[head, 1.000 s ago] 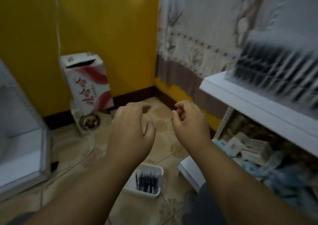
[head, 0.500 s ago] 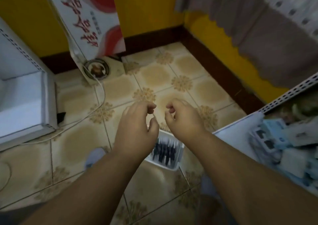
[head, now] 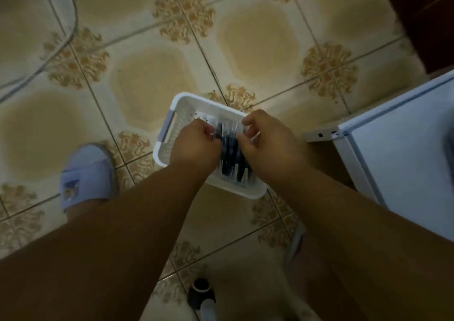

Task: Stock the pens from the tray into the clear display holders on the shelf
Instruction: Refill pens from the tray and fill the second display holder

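Both hands are down in the white tray [head: 172, 114] mid-frame on the tiled floor: left hand [head: 196, 141] and right hand [head: 265, 141] each curl around the dark pens [head: 231, 148].

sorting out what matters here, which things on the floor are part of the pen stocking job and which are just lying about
Part of the job:
white tray
dark pens in it
left hand and right hand, both at the pens

Just lying about:
slipper
cable
dark cylindrical object
white cabinet
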`<state>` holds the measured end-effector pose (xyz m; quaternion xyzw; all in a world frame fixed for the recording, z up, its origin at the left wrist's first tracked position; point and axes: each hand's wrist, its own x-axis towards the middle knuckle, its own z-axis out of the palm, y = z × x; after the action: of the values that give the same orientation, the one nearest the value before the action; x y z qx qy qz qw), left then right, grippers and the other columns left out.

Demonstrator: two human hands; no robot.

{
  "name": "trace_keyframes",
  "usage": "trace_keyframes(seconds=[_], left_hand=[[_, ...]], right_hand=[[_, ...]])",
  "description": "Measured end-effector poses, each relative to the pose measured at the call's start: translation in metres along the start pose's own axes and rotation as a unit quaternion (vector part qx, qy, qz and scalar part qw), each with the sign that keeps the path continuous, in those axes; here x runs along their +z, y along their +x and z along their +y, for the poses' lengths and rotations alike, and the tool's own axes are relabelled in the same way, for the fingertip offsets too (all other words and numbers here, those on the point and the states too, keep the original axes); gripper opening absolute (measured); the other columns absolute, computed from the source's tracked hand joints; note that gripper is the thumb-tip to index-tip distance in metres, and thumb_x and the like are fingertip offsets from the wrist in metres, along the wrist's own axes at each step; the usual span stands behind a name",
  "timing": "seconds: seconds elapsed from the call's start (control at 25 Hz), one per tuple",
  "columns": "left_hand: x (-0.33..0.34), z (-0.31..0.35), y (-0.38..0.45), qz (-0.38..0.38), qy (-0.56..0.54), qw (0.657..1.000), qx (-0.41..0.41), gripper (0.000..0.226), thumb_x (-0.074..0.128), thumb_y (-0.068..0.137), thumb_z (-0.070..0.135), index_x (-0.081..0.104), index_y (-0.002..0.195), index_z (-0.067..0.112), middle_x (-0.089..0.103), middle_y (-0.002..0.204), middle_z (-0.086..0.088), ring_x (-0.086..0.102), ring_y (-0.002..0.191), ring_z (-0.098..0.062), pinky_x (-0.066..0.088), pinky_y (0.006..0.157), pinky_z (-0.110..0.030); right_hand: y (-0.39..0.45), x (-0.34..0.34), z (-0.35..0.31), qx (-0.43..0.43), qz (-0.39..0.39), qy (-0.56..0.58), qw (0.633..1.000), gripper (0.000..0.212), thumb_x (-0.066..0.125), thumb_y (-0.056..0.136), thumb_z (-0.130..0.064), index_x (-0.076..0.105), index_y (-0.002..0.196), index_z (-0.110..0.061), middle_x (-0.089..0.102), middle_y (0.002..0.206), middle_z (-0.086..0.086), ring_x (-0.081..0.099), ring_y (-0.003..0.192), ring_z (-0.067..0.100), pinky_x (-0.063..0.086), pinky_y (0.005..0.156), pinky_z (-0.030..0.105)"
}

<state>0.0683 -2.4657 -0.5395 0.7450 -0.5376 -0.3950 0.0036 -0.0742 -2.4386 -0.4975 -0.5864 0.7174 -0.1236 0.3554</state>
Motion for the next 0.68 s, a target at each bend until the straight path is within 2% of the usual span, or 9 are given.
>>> trace_keyframes(seconds=[0.04, 0.08, 0.16, 0.2, 0.32, 0.44, 0.68], left_hand=[[0.013, -0.002, 0.014, -0.031, 0.028, 0.999, -0.026, 0.03, 0.064, 0.082, 0.033, 0.055, 0.106, 0.016, 0.061, 0.106, -0.007, 0.058, 0.082, -0.022, 0.047, 0.062, -0.031], [0.026, -0.003, 0.025, -0.06, 0.05, 0.995, -0.057, 0.052, 0.07, 0.077, 0.042, 0.052, 0.116, 0.013, 0.057, 0.118, -0.012, 0.059, 0.095, -0.028, 0.053, 0.073, -0.038], [0.05, 0.0, 0.038, -0.088, 0.071, 0.985, -0.127, 0.086, 0.074, 0.072, 0.054, 0.037, 0.134, 0.007, 0.043, 0.134, -0.016, 0.05, 0.118, -0.034, 0.048, 0.096, -0.046], [0.059, 0.001, 0.039, -0.083, 0.081, 0.983, -0.139, 0.09, 0.074, 0.072, 0.053, 0.033, 0.136, 0.006, 0.041, 0.136, -0.017, 0.047, 0.122, -0.034, 0.045, 0.1, -0.044], [0.075, 0.004, 0.039, -0.055, 0.068, 0.991, -0.105, 0.073, 0.075, 0.076, 0.037, 0.036, 0.129, 0.007, 0.048, 0.13, -0.017, 0.051, 0.118, -0.035, 0.045, 0.095, -0.042], [0.072, 0.002, 0.038, -0.055, 0.023, 0.996, -0.06, 0.053, 0.073, 0.08, 0.026, 0.042, 0.118, 0.009, 0.059, 0.114, -0.013, 0.061, 0.105, -0.032, 0.046, 0.076, -0.036], [0.012, -0.005, 0.013, -0.018, -0.098, 0.993, -0.066, 0.031, 0.068, 0.082, 0.027, 0.051, 0.106, 0.017, 0.061, 0.092, -0.003, 0.062, 0.082, -0.024, 0.056, 0.071, -0.038]], right_hand=[[0.004, 0.004, 0.005, 0.009, -0.008, 0.009, 1.0, 0.016, 0.056, 0.094, -0.029, 0.055, 0.11, -0.026, 0.058, 0.083, -0.008, 0.057, 0.072, 0.011, 0.054, 0.066, 0.035], [0.007, 0.006, 0.009, 0.018, -0.016, 0.014, 1.0, 0.016, 0.056, 0.095, -0.029, 0.055, 0.11, -0.026, 0.058, 0.081, -0.008, 0.057, 0.071, 0.01, 0.055, 0.065, 0.036], [0.012, 0.008, 0.019, 0.032, -0.026, 0.012, 0.999, 0.016, 0.055, 0.095, -0.028, 0.056, 0.11, -0.024, 0.058, 0.083, -0.009, 0.057, 0.071, 0.012, 0.056, 0.062, 0.038], [0.014, 0.009, 0.024, 0.036, -0.026, 0.015, 0.999, 0.015, 0.055, 0.095, -0.027, 0.057, 0.109, -0.023, 0.057, 0.083, -0.008, 0.058, 0.071, 0.013, 0.057, 0.061, 0.04], [0.016, 0.009, 0.04, 0.048, -0.016, 0.031, 0.998, 0.008, 0.056, 0.095, -0.025, 0.058, 0.102, -0.023, 0.057, 0.078, -0.007, 0.058, 0.068, 0.012, 0.056, 0.061, 0.039], [0.015, 0.007, 0.049, 0.058, -0.015, 0.036, 0.998, 0.002, 0.057, 0.094, -0.027, 0.057, 0.096, -0.027, 0.059, 0.078, -0.008, 0.056, 0.067, 0.008, 0.052, 0.063, 0.032], [0.012, 0.027, 0.024, 0.037, -0.023, 0.045, 0.998, 0.006, 0.057, 0.094, -0.022, 0.061, 0.095, -0.019, 0.063, 0.078, -0.003, 0.058, 0.066, 0.013, 0.051, 0.062, 0.032]])
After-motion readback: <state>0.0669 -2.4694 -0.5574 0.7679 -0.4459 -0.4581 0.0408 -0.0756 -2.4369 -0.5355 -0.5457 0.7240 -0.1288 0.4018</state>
